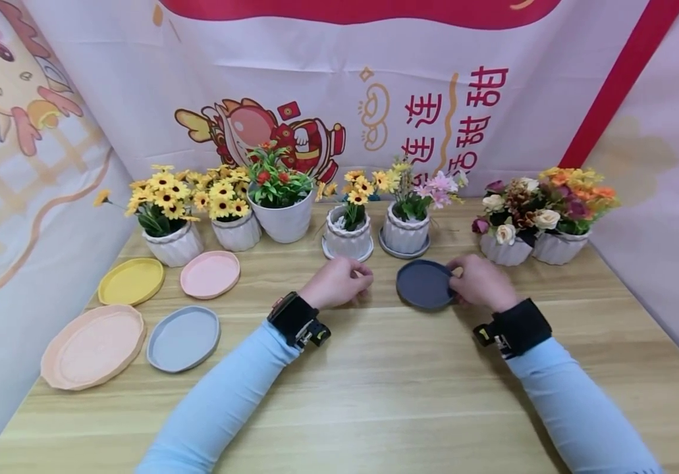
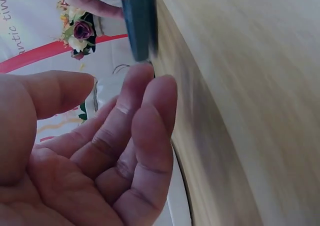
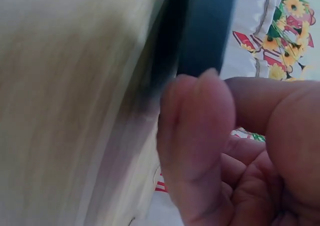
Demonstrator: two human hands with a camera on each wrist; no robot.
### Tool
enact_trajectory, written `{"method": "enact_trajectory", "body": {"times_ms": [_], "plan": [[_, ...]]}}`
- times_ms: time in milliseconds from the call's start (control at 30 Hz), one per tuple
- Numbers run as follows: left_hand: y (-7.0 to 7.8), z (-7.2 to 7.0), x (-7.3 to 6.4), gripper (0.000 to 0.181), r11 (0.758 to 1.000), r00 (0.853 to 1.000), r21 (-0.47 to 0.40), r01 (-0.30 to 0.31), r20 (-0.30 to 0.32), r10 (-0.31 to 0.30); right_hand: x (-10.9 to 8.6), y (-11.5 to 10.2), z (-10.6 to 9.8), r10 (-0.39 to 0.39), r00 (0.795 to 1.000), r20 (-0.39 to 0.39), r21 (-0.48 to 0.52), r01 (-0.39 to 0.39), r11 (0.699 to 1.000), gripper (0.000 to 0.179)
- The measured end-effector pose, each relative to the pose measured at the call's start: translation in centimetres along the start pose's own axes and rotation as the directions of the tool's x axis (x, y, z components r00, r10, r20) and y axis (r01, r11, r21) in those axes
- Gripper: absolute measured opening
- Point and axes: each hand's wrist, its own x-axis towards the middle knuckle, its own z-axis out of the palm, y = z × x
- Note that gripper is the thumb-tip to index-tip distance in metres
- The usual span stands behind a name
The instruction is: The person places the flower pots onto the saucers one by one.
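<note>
My right hand (image 1: 483, 282) pinches the right edge of a dark blue-grey saucer (image 1: 425, 284). In the right wrist view thumb and finger meet on the saucer's rim (image 3: 207, 31), just above the wood. To the left, my left hand (image 1: 339, 282) is apart from the saucer and holds nothing. Its fingers (image 2: 152, 141) are loosely bent, with a gap to the thumb in the left wrist view. Behind the left hand stands a white pot of yellow flowers (image 1: 348, 234) on a pale saucer. Beside it, a white pot of pink flowers (image 1: 406, 227) sits on a grey saucer.
At the left lie a yellow saucer (image 1: 132, 282), a pink saucer (image 1: 210, 274), a peach saucer (image 1: 93, 347) and a light blue saucer (image 1: 184, 339). More potted flowers (image 1: 176, 243) line the back left; two pots (image 1: 505, 250) stand back right. A printed cloth (image 1: 327, 59) hangs behind the table.
</note>
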Motion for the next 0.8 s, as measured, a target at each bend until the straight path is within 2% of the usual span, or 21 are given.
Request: {"method": "enact_trajectory", "body": {"times_ms": [100,267,367,467,800], "plan": [[0.3,0.5,0.6,0.03,1.0,1.0,-0.014,0.02,0.018,-0.019,0.3,-0.2,0.3,-0.011,1.0,0.015,0.0,0.011,1.0,0.037],[0.8,1.8,2.2,0.037,0.99,0.994,-0.095,0.103,0.045,-0.099,0.6,-0.6,0.7,-0.002,0.999,0.051,0.051,0.0,0.999,0.033],[1.0,2.5,3.1,0.039,0.978,0.988,-0.143,0.154,0.044,-0.149,0.7,-0.5,0.7,0.0,0.997,0.074,0.076,-0.006,0.997,0.032],[1.3,3.0,3.7,0.037,0.97,0.982,-0.151,0.191,0.031,-0.188,0.8,-0.4,0.6,0.0,0.996,0.088,0.096,-0.009,0.995,0.033],[1.5,3.9,4.7,0.02,0.963,0.975,-0.153,0.22,0.0,-0.222,0.9,0.1,0.3,-0.005,0.993,0.121,0.135,-0.011,0.991,0.033]]}}
